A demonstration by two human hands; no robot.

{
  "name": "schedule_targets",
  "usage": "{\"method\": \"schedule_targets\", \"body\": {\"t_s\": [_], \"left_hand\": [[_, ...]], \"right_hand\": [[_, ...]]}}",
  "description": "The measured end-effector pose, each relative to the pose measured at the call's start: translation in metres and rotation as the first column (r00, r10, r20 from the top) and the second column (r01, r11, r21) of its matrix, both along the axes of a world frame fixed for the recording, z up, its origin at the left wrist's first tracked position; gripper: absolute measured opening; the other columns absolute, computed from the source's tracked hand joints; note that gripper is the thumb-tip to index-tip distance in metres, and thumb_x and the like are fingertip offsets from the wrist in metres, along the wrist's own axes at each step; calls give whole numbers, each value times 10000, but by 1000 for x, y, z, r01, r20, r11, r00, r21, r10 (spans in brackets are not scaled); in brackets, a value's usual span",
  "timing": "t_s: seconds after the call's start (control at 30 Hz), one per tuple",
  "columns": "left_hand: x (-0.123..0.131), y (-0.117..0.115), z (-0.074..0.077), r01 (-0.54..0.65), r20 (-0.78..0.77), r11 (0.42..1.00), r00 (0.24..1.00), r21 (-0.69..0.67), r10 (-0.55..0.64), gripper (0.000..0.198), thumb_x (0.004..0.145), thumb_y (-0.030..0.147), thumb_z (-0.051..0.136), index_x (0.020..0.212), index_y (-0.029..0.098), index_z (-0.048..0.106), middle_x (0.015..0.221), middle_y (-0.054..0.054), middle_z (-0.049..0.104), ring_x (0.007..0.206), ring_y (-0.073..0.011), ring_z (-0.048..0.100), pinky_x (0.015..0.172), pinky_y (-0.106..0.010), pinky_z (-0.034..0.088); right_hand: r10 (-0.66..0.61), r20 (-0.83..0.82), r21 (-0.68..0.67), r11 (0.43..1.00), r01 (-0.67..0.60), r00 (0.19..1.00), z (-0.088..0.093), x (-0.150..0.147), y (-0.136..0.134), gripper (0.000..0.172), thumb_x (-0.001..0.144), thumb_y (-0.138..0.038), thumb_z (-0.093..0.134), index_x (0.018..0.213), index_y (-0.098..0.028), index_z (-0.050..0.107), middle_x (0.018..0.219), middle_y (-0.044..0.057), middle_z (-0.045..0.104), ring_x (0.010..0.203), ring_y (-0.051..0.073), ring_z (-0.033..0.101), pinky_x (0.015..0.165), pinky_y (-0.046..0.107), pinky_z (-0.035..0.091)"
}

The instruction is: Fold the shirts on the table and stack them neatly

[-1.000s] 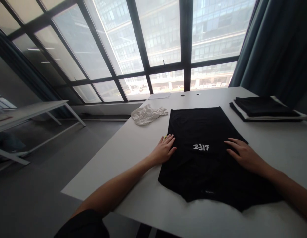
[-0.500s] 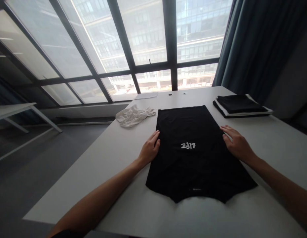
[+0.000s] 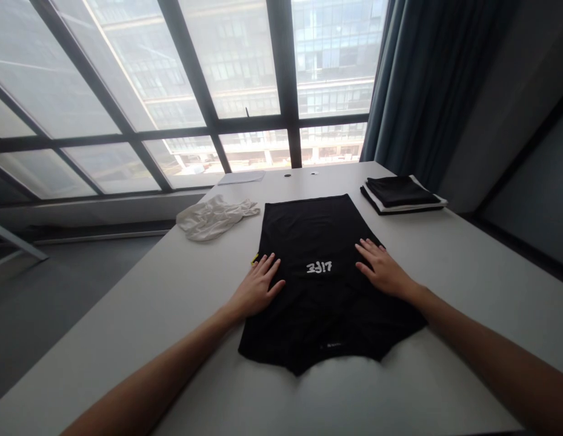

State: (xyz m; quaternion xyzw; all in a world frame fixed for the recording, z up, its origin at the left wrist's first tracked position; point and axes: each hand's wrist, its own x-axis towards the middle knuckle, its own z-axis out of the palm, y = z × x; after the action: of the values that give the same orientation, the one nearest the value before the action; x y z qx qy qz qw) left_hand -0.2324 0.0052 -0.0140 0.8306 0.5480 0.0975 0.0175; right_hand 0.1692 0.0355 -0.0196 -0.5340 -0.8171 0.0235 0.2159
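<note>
A black shirt [image 3: 313, 297] lies flat on the white table [image 3: 481, 272], its neckline towards me and its white "LIFE" print upside down from where I look. My left hand [image 3: 258, 284] rests on the shirt's left side with the fingers spread. On the opposite side, my right hand [image 3: 383, 269] lies palm down on the cloth, fingers stretched out. Neither hand grips the fabric. A small yellow tag [image 3: 254, 258] pokes out from the left seam beside my left fingertips.
A crumpled white cloth [image 3: 213, 218] lies at the back left. Folded black and white garments [image 3: 403, 192] are stacked at the back right. Flat sheets [image 3: 241, 177] sit near the far edge, before the window. A blue curtain [image 3: 399, 91] hangs behind the stack.
Both hands have moved inward from the shirt's side edges onto its surface, fingers more spread. The yellow tag now shows at the left seam. The view has turned slightly right.
</note>
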Motion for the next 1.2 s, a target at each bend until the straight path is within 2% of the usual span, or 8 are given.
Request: {"method": "schedule_targets", "body": {"t_s": [0.07, 0.17, 0.37, 0.53, 0.63, 0.8, 1.0, 1.2], "left_hand": [[0, 0, 1, -8, -11, 1000, 1000, -6, 8, 708, 1006, 606, 397, 1571, 179, 381, 1668, -104, 222, 1547, -320, 167, 1250, -518, 197], [1, -1, 4, -16, -23, 1000, 1000, -20, 16, 723, 1004, 612, 392, 1579, 175, 364, 1670, -104, 212, 1549, -319, 154, 1253, -514, 188], [2, -3, 5, -23, -31, 999, 999, -26, 22, 727, 1006, 612, 380, 1582, 168, 358, 1673, -105, 204, 1551, -315, 152, 1254, -515, 187], [2, -3, 3, -15, -5, 1000, 1000, -16, 15, 712, 1002, 610, 392, 1573, 184, 377, 1667, -102, 232, 1548, -319, 168, 1250, -528, 196], [2, -4, 6, -14, 57, 1000, 998, 16, 14, 689, 1010, 594, 391, 1559, 178, 402, 1651, -105, 291, 1545, -313, 192, 1248, -522, 216], [0, -3, 15, -45, 192, 992, 981, 118, 21, 609, 1064, 531, 267, 1540, 190, 433, 1617, -86, 378, 1533, -271, 248, 1251, -504, 218], [-7, 4, 4, -102, 73, 995, 992, 0, 101, 620, 1037, 600, 310, 1530, 254, 461, 1632, -84, 341, 1533, -367, 204, 1201, -619, 234], [-7, 5, 0, -101, 49, 995, 994, -1, 101, 632, 1029, 619, 319, 1542, 271, 444, 1633, -76, 337, 1531, -382, 199, 1199, -626, 232]], "right_hand": [[3, 96, -91, 996, 6, 995, -8, -3, -1, 613, 1005, -495, 397, 1530, -183, 450, 1625, 130, 331, 1518, 306, 268, 1219, 560, 249], [-7, 132, -130, 991, 24, 991, -12, -1, 0, 652, 1006, -536, 381, 1550, -177, 416, 1639, 128, 292, 1521, 300, 258, 1226, 537, 239], [-66, 50, -49, 996, 69, 997, -4, 8, 5, 676, 1023, -534, 315, 1586, -160, 336, 1646, 131, 274, 1535, 277, 219, 1235, 520, 223], [-114, 152, -151, 979, 138, 982, -8, 12, 10, 690, 1014, -532, 315, 1578, -134, 344, 1645, 141, 271, 1537, 287, 212, 1226, 554, 213], [-132, 186, -133, 978, 158, 974, -8, 11, 9, 705, 1018, -538, 295, 1578, -111, 331, 1651, 143, 249, 1542, 277, 195, 1231, 560, 187], [-169, 149, -61, 982, 180, 974, -5, 13, 6, 713, 1022, -562, 259, 1578, -122, 333, 1646, 151, 261, 1538, 284, 212, 1224, 589, 178], [-195, 171, -155, 963, 222, 966, -8, 16, 6, 711, 1017, -567, 273, 1562, -120, 369, 1642, 164, 272, 1539, 297, 204, 1214, 598, 197], [-223, 156, -105, 965, 241, 962, -6, 15, 6, 720, 1016, -566, 291, 1558, -98, 365, 1633, 181, 286, 1530, 309, 231, 1215, 603, 191]]}}
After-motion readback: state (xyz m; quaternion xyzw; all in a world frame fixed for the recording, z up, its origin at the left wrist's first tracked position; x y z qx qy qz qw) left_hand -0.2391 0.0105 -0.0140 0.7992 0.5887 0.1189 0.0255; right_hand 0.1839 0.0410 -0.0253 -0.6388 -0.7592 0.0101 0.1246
